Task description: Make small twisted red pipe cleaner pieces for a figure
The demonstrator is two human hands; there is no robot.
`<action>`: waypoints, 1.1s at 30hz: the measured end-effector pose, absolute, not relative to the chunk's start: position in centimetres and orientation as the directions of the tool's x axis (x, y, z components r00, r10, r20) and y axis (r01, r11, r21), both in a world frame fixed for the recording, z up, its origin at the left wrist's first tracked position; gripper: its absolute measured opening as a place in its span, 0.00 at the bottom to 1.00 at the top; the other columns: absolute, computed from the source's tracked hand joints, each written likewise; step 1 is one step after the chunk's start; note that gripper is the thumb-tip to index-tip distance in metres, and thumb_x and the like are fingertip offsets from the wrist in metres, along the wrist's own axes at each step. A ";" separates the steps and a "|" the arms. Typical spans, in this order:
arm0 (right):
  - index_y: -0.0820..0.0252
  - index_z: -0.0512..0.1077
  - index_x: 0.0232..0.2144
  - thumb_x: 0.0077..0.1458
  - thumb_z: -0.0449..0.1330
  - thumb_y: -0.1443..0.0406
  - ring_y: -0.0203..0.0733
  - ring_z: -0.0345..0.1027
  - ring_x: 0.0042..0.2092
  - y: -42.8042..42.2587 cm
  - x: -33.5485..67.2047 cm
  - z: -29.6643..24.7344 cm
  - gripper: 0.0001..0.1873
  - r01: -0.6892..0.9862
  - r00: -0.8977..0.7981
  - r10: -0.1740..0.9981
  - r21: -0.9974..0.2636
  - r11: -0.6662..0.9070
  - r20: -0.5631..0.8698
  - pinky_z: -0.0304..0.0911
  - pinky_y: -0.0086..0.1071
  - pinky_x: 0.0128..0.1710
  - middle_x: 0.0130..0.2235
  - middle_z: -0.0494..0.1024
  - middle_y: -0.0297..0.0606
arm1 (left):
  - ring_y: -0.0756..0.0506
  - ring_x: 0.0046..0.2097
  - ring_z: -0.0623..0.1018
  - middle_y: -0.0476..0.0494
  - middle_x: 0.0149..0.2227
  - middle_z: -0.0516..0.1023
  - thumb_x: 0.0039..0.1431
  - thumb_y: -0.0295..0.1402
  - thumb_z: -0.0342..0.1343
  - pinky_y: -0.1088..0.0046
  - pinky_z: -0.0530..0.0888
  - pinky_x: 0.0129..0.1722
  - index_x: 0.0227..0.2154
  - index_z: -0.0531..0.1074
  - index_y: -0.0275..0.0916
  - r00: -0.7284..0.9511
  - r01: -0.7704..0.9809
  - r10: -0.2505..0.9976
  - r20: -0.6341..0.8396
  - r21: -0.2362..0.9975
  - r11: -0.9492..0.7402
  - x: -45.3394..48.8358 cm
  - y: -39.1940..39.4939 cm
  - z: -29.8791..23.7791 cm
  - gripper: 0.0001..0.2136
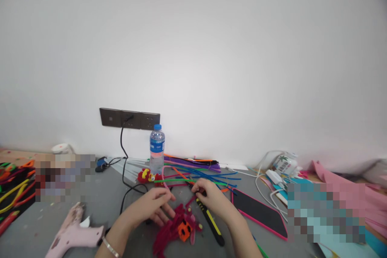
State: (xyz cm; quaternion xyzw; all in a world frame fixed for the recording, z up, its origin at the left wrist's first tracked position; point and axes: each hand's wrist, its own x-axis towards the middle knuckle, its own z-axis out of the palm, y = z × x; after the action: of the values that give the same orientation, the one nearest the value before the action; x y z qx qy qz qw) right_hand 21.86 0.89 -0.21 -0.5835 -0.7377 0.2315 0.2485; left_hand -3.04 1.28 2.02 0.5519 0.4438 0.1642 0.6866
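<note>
My left hand (154, 205) and my right hand (210, 195) meet over a red and pink pipe-cleaner figure (178, 229) with an orange piece, lying on the grey table (39, 225). The left hand's fingers curl and pinch a thin pink pipe cleaner (165, 177) that loops upward. My right hand is closed in a pinch on the other end of a pipe cleaner, just above a black and yellow cutter (211, 221). A bracelet circles my left wrist.
A pink glue gun (72, 231) lies at the front left, its black cable running to a wall socket (130, 119). A water bottle (157, 149), loose coloured pipe cleaners (193, 165), a pink-cased phone (258, 211) and chargers sit behind and to the right.
</note>
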 end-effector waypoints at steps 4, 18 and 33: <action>0.57 0.74 0.26 0.41 0.56 0.79 0.46 0.65 0.42 0.6 20.5 -0.4 0.15 0.841 -0.208 0.974 -0.493 0.223 0.086 0.53 0.36 0.41 0.34 0.77 0.35 | 0.46 0.34 0.78 0.41 0.34 0.78 0.44 0.58 0.58 0.71 0.71 0.34 0.36 0.69 0.38 0.514 0.181 0.774 -0.369 0.929 0.322 -2.7 1.4 2.1 0.28; 0.56 0.73 0.32 0.58 0.53 0.72 0.41 0.66 0.39 0.7 19.8 2.3 0.10 0.560 -0.283 0.855 -0.649 0.515 0.435 0.59 0.32 0.40 0.35 0.70 0.37 | 0.52 0.25 0.74 0.46 0.32 0.75 0.49 0.53 0.58 0.80 0.64 0.19 0.40 0.69 0.36 0.434 0.100 0.877 -0.205 0.979 0.179 -2.3 2.3 1.5 0.25; 0.55 0.75 0.31 0.56 0.55 0.75 0.41 0.68 0.40 0.4 17.5 1.8 0.13 0.680 -0.427 0.826 -0.471 0.562 0.368 0.53 0.35 0.41 0.34 0.75 0.35 | 0.55 0.18 0.60 0.52 0.22 0.71 0.49 0.48 0.57 0.78 0.54 0.17 0.26 0.69 0.35 0.489 0.197 0.864 -0.122 0.980 0.027 -1.2 2.6 -0.8 0.18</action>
State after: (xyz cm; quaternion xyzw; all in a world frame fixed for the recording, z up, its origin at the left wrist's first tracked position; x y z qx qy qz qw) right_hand 17.54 0.43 1.84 -0.4508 -0.8352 0.1261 0.2886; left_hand -1.17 2.56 -0.84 0.6361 0.4166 0.2861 0.5830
